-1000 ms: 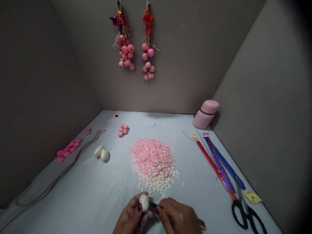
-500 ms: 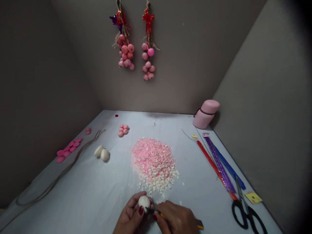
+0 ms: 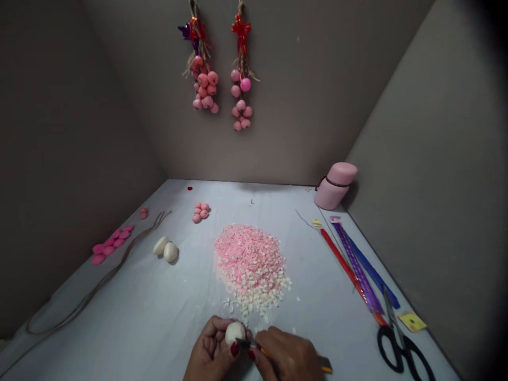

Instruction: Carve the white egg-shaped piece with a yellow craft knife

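Note:
My left hand (image 3: 212,346) is closed round a white ball (image 3: 235,333) near the table's front edge, its thumb pressed to the near side. In my right hand (image 3: 289,352) is a utility knife (image 3: 325,364) with a yellow and dark handle, whose dark blade touches the ball beside my left thumb. Just beyond both hands lies a heap of pink and white shavings (image 3: 252,262), pink on top and white along its near side. Two white egg-shaped pieces (image 3: 170,252) rest to the left of the heap. The palm side of my right hand is hidden.
Several pink balls (image 3: 200,212), flat pink pieces (image 3: 109,246) and a long cord (image 3: 107,278) lie left. On the right are scissors (image 3: 402,346), red ribbon (image 3: 343,259), purple strips (image 3: 359,270) and a pink flask (image 3: 336,185). Two ball garlands (image 3: 241,108) hang on the back wall.
The white ball has turned slightly in my left hand and sits a little lower. My left fingers have shifted around it. The knife stays against the ball.

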Tool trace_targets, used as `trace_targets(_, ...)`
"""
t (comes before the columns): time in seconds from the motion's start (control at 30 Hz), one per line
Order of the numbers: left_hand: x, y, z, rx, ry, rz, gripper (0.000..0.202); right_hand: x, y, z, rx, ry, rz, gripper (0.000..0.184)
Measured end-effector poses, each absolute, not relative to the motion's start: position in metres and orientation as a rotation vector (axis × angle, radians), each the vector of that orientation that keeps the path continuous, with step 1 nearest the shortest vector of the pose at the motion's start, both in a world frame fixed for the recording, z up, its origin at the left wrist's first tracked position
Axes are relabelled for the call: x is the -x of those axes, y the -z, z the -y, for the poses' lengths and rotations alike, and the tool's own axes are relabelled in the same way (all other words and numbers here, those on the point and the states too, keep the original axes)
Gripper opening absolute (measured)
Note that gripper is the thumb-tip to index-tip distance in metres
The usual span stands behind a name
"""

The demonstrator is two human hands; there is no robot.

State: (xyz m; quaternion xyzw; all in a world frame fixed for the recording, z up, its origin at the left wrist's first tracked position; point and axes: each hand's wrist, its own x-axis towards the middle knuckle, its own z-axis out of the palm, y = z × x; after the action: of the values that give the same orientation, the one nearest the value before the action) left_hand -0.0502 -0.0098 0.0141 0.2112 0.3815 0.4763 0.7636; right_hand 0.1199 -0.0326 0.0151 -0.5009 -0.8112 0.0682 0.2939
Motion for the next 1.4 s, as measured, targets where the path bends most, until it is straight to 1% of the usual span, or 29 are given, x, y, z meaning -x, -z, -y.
trace_targets(0.27,0.051,-0.017,0.009,-0.48,-1.059,-0.847,0.029,-0.121,-0.012,0.033,1.327,-0.232,2.167,0.03)
trace_targets(0.4,0.051,-0.02,0.009,-0.51,-1.064,-0.834,0.028,-0.121,-0.012,0.033,1.346,-0.226,2.162,0.03)
trace_targets(0.7,0.054,-0.01,0.009,-0.537,-1.038,-0.843,0.029,-0.116,-0.013,0.034,1.412,-0.187,2.136,0.04)
trace_targets(0.8,0.054,-0.013,0.01,-0.551,-1.041,-0.832,0.029,-0.119,-0.015,0.032,1.451,-0.149,2.103,0.044)
trace_targets(0.93,0.052,-0.018,0.011,-0.549,-1.014,-0.842,0.029,-0.126,-0.021,0.029,1.561,-0.163,1.973,0.045)
trace_targets(1.1,0.053,-0.012,0.01,-0.467,-1.02,-0.87,0.03,-0.121,-0.022,0.031,1.401,-0.215,2.088,0.053)
trace_targets(1.23,0.053,-0.01,0.01,-0.462,-1.05,-0.868,0.028,-0.117,-0.017,0.033,1.357,-0.203,2.15,0.048)
trace_targets(1.4,0.053,-0.013,0.01,-0.489,-0.994,-0.834,0.027,-0.119,-0.016,0.033,1.355,-0.178,2.168,0.04)
